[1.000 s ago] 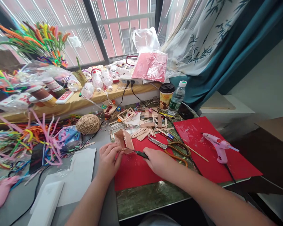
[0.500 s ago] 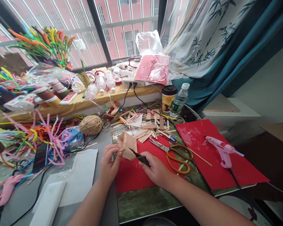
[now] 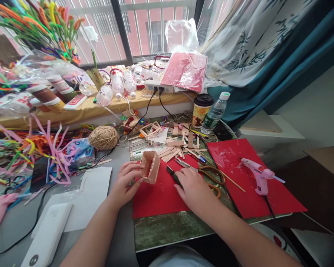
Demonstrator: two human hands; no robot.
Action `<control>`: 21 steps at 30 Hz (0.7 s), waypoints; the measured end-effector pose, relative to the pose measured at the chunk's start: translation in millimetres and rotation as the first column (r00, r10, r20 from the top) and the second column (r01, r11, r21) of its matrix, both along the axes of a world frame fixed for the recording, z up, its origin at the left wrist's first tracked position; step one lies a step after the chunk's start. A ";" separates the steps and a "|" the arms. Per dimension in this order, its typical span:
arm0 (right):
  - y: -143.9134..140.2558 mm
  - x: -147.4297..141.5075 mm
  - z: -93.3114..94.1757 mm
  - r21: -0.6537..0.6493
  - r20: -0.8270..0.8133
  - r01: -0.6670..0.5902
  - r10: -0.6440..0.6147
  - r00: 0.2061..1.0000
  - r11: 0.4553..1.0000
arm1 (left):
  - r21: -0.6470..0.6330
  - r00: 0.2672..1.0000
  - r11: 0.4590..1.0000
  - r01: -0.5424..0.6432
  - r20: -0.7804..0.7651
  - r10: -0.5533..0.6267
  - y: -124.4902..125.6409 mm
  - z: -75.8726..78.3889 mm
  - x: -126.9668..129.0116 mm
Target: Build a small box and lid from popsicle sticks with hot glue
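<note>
My left hand (image 3: 129,181) is closed on a small box made of wooden craft sticks (image 3: 153,168), gripping it by its left side. The box is tilted, with its hollow inside showing. My right hand (image 3: 190,185) lies low over the red sheet (image 3: 156,202), fingers round a dark green and black utility knife (image 3: 173,175). The knife stands apart from the box, and I cannot make out its blade. Partly under my right hand are large scissors with brown handles (image 3: 221,176).
Loose craft sticks (image 3: 169,152) lie behind the box. A pink glue gun (image 3: 260,176) rests on another red sheet (image 3: 228,155) at the right. A water bottle (image 3: 215,113) and a paper cup (image 3: 202,111) stand behind. A twine ball (image 3: 103,137) sits at the left.
The knife has moved away from the box, down to the right toward the red sheet and scissors. My left hand has turned the box, so its hollow inside now shows.
</note>
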State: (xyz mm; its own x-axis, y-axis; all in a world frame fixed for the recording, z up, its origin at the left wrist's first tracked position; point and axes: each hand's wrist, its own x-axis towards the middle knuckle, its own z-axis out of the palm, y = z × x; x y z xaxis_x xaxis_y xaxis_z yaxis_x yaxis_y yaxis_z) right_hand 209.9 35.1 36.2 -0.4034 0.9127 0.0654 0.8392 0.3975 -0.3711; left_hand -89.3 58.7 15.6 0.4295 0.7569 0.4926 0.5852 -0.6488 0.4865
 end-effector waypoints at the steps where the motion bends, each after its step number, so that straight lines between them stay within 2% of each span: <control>1: 3.5 -2.3 3.5 0.053 -0.077 -0.095 0.099 0.992 0.994 | -0.007 1.000 1.000 0.013 -0.018 -0.013 -1.1 1.5 1.2; 4: 21.8 -11.8 12.6 0.201 -0.216 -0.338 0.378 0.900 0.919 | -0.013 0.997 0.999 0.038 -0.064 -0.039 -5.1 4.7 6.1; 6: 35.2 -20.4 16.9 0.256 -0.219 -0.430 0.485 0.846 0.866 | -0.014 0.994 0.999 0.050 -0.092 -0.051 -7.2 4.7 9.6; 8: 45.5 -29.0 20.0 0.236 -0.236 -0.507 0.555 0.797 0.829 | -0.018 0.993 0.998 0.052 -0.107 -0.054 -7.6 2.8 12.4; 11: 54.0 -37.5 22.0 0.145 -0.298 -0.569 0.584 0.755 0.810 | -0.020 0.995 0.999 0.048 -0.085 -0.050 -5.3 -2.0 14.5; 15: 60.4 -41.1 17.6 0.059 -0.310 -0.568 0.556 0.771 0.821 | -0.036 0.997 0.998 0.047 -0.063 -0.049 -1.2 -5.0 15.0; 21: 72.3 -43.9 10.4 0.075 -0.314 -0.649 0.636 0.705 0.757 | -0.033 0.994 0.999 0.043 -0.096 -0.046 -0.3 -3.6 16.8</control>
